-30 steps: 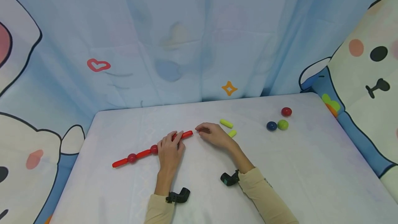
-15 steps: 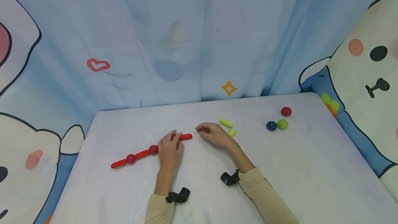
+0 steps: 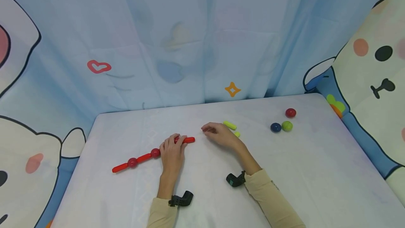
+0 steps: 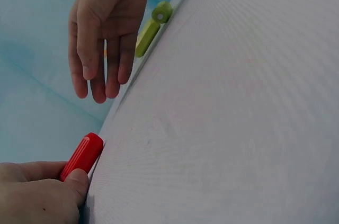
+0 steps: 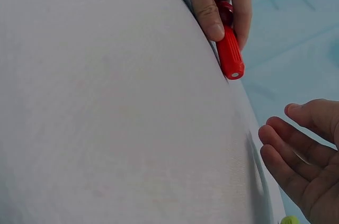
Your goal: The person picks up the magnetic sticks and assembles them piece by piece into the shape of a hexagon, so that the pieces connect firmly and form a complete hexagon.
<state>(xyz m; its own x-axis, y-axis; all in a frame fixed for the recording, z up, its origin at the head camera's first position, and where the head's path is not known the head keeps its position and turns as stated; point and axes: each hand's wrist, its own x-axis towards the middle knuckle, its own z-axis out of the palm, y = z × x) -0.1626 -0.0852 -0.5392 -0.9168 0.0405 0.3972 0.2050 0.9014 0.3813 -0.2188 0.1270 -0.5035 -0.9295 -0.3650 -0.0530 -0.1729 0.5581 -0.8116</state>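
A chain of red sticks (image 3: pixel 120 168) and red balls (image 3: pixel 132 162) lies slantwise on the white-covered table. My left hand (image 3: pixel 172 154) covers part of its right half and grips it close to the right end. Past the fingers an end stick (image 3: pixel 190 139) pokes out; the left wrist view shows thumb and finger pinching this red stick (image 4: pixel 83 155). To the right, my right hand (image 3: pixel 219 135) hovers with loosely bent fingers and nothing in them, apart from the chain. Beside it lie two yellow-green sticks (image 3: pixel 229 125), one partly hidden behind the hand.
Towards the back right of the table (image 3: pixel 316 171) sit a red ball (image 3: pixel 290 112), a dark blue ball (image 3: pixel 275 127) and a green ball (image 3: pixel 287 126). A blue printed curtain (image 3: pixel 190 45) hangs behind the table's far edge.
The chain's right end has dropped slightly towards me and left, in the left hand's grip. My right hand has shifted a little to the right, covering more of one yellow-green stick.
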